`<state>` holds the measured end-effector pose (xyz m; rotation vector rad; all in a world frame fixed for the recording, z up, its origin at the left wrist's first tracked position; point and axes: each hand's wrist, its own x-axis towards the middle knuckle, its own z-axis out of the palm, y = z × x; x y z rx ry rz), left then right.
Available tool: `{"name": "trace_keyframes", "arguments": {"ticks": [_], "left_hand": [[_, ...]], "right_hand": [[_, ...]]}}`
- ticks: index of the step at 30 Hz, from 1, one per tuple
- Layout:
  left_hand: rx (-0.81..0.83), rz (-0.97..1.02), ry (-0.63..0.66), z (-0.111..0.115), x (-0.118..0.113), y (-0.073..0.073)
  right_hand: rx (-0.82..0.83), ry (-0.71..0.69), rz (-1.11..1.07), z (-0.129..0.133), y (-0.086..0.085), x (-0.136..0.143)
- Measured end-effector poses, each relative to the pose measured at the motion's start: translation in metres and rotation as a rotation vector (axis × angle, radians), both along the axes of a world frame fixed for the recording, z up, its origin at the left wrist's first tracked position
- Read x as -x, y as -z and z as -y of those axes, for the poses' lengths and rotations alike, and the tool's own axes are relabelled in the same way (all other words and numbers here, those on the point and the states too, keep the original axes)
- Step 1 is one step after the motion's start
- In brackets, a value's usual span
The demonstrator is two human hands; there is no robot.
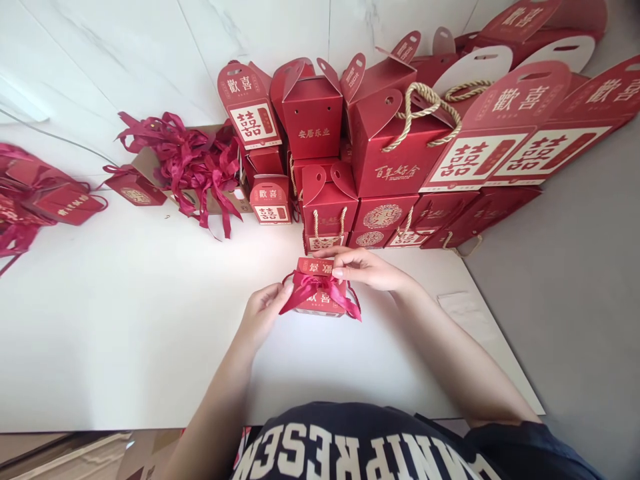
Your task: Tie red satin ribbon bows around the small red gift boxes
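A small red gift box with white lettering stands on the white table, a magenta ribbon bow across its top and dark red cords at its sides. My left hand pinches the ribbon's left tail at the box's left side, thumb and fingers together. At the box's upper right, my right hand holds the ribbon near the bow between thumb and fingers. The fingertips of my right hand reach over the back of the box.
Stacked red boxes with rope handles stand behind the hands and to the right. An open carton of magenta ribbons is at the back left. More ribboned boxes lie far left. A white paper lies right.
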<state>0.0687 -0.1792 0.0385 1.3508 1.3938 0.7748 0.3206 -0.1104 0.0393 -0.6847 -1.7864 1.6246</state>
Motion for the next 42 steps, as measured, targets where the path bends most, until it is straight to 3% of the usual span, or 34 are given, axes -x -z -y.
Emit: {"name": "trace_keyframes", "arguments": {"ticks": [7,16,22,25,28,30,32,38,42], "left_hand": [[0.102,0.184,0.046,-0.001,0.009,0.002],[0.166,0.211,0.078,-0.001,0.015,0.004],[0.143,0.164,0.126,-0.002,0.016,0.004],[-0.032,-0.012,0.059,0.001,0.014,0.002],[-0.465,-0.282,-0.046,0.009,0.009,-0.001],[-0.742,-0.435,-0.033,0.016,0.003,-0.002],[-0.906,-0.552,-0.015,0.023,-0.004,-0.002],[-0.947,-0.695,-0.129,0.03,-0.028,0.001],[-0.973,-0.771,-0.133,0.028,-0.036,-0.003]], "right_hand": [[-0.013,0.0,-0.027,-0.001,0.004,0.001],[-0.042,-0.033,-0.056,-0.003,0.005,0.0],[-0.038,0.015,-0.045,-0.002,0.008,0.004],[-0.041,0.056,-0.043,0.0,0.006,0.006],[-0.031,0.062,-0.044,0.001,0.004,0.008],[-0.031,0.05,-0.048,0.002,0.003,0.007],[-0.035,0.042,-0.051,0.003,0.002,0.007],[-0.06,0.038,-0.021,0.003,0.001,0.006],[-0.069,0.023,-0.028,0.003,0.0,0.007]]}}
